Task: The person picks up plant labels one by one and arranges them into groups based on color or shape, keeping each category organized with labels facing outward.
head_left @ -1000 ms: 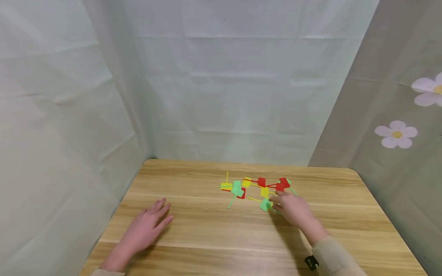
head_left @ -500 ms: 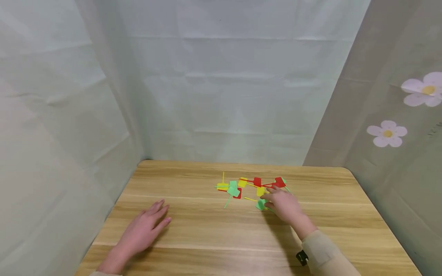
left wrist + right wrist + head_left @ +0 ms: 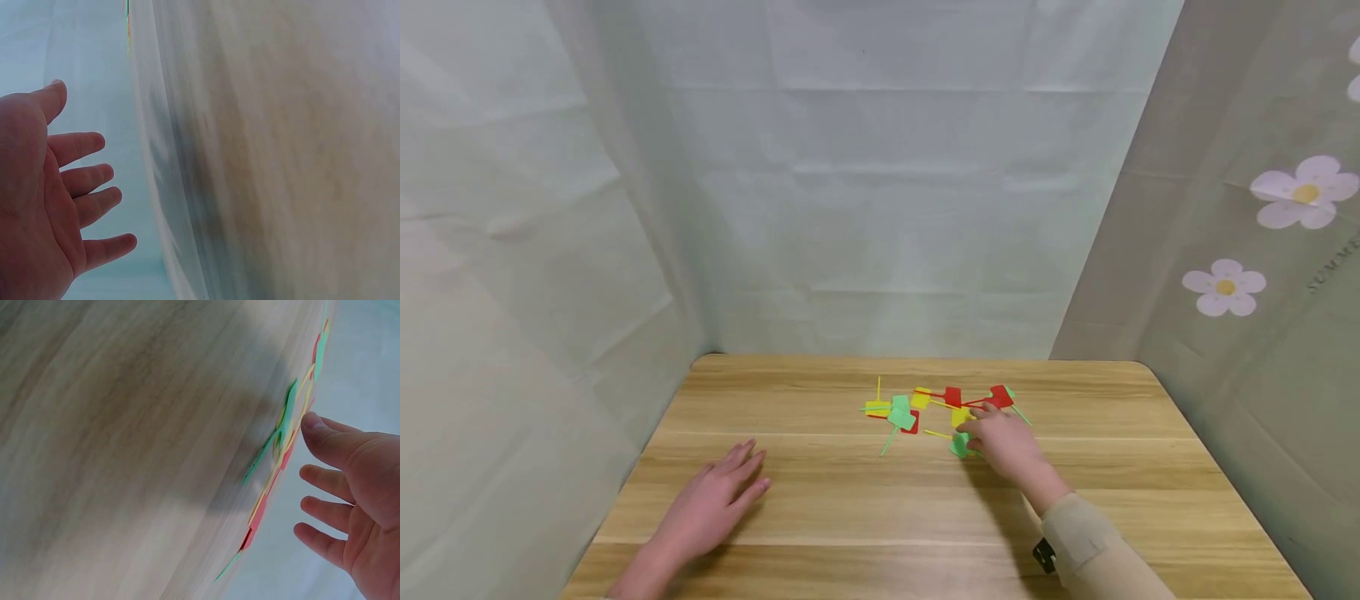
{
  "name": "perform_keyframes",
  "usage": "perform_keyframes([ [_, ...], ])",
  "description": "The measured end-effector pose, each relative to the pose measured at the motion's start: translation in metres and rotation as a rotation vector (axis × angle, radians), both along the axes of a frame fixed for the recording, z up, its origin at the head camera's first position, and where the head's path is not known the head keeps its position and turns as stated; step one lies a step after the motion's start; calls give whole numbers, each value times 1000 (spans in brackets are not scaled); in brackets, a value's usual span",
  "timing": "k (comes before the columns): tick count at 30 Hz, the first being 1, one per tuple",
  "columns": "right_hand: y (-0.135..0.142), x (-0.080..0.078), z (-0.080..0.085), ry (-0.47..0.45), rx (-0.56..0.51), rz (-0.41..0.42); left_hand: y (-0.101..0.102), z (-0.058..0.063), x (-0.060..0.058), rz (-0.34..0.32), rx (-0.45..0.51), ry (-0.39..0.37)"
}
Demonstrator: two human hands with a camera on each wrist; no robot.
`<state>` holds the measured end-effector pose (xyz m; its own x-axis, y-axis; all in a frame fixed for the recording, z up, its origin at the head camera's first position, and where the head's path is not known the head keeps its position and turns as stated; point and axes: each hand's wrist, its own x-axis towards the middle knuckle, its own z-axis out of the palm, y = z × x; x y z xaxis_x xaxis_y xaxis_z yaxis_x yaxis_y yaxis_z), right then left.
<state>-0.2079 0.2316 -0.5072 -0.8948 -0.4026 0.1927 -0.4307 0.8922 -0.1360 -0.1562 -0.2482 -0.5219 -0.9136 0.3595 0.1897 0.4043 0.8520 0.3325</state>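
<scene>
Small plastic cable-tie tags, each a flat square with a thin tail, lie in a loose group on the table. My right hand (image 3: 1006, 443) is over the right part of this group, fingertips right at a green tag (image 3: 960, 446) and a yellow tag (image 3: 960, 417). In the right wrist view, its thumb and index finger are close together by the yellow strips, the other fingers extended; nothing shows held. Red tags (image 3: 1001, 397) lie just beyond it. My left hand (image 3: 709, 504) is spread at the table's left side, away from the tags, holding nothing.
Left of the right hand, an overlapping cluster has a light green tag (image 3: 901, 417), a yellow tag (image 3: 877, 408) and a red tag (image 3: 910, 422). The wooden table (image 3: 820, 500) meets a pale cloth backdrop (image 3: 880, 250) at its back edge and sides.
The head view has shifted slightly, so the scene slides left. My right hand has moved a little left over the green and yellow tags. The left hand stays spread in place.
</scene>
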Motion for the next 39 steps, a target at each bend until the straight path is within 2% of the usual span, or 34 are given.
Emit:
perform_keyframes([
  [7,-3,-3,-3,19,63,-1,-1,0,2,6,1,9],
  [14,-6,-4,-6,-50,130,-88,-1,0,2,7,8,4],
  [21,-8,-3,-6,-81,142,-159,-2,2,3,12,9,-5],
  [27,-8,-4,-9,-50,148,-172,-4,1,3,14,6,-9],
  [34,-9,-4,-10,-103,145,-193,-4,-1,3,12,9,-10],
  [39,-10,-1,-11,-92,152,-187,-4,-2,4,11,8,-4],
])
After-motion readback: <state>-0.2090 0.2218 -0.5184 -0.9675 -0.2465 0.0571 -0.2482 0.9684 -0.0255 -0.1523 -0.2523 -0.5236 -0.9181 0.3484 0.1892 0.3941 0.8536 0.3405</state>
